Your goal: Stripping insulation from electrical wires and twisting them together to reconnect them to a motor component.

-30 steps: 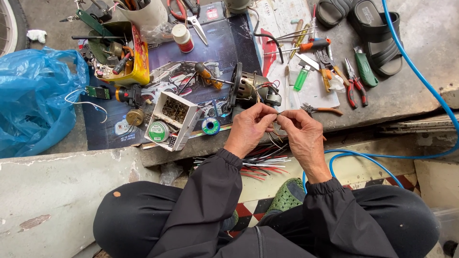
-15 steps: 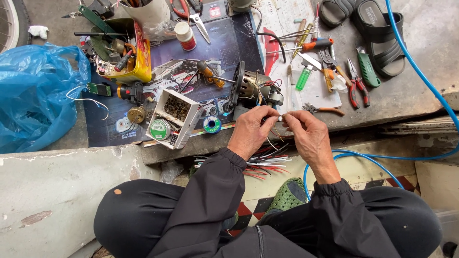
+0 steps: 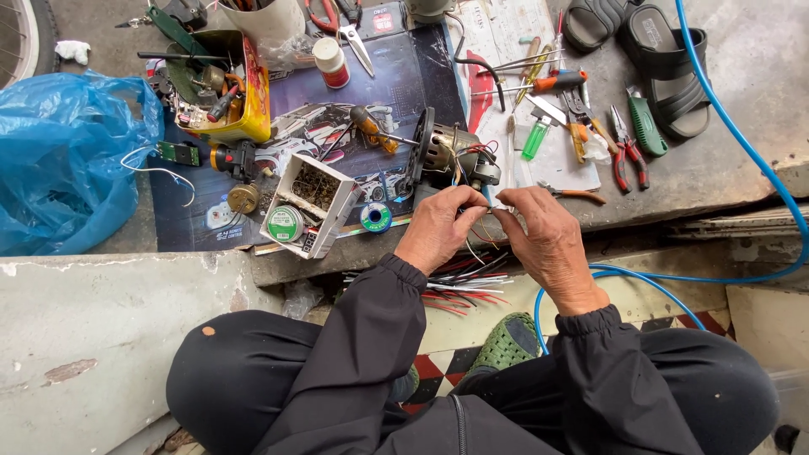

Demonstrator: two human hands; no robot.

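Observation:
My left hand and my right hand meet at the edge of a concrete ledge, fingertips pinched together on thin wires that run from a small electric motor. The motor lies on its side just beyond my fingers, its copper winding and dark round plate showing. Both thumbs and forefingers close on the wire ends. A bundle of red and white wires lies below my hands.
A white box of small parts, a solder spool and a blue tape roll sit left of the motor. Pliers, screwdrivers, a yellow tin of parts, a blue plastic bag, sandals and a blue hose surround them.
My hands stay pinched on the wires and have shifted only slightly, fingers working at the wire ends. The view has drifted a little.

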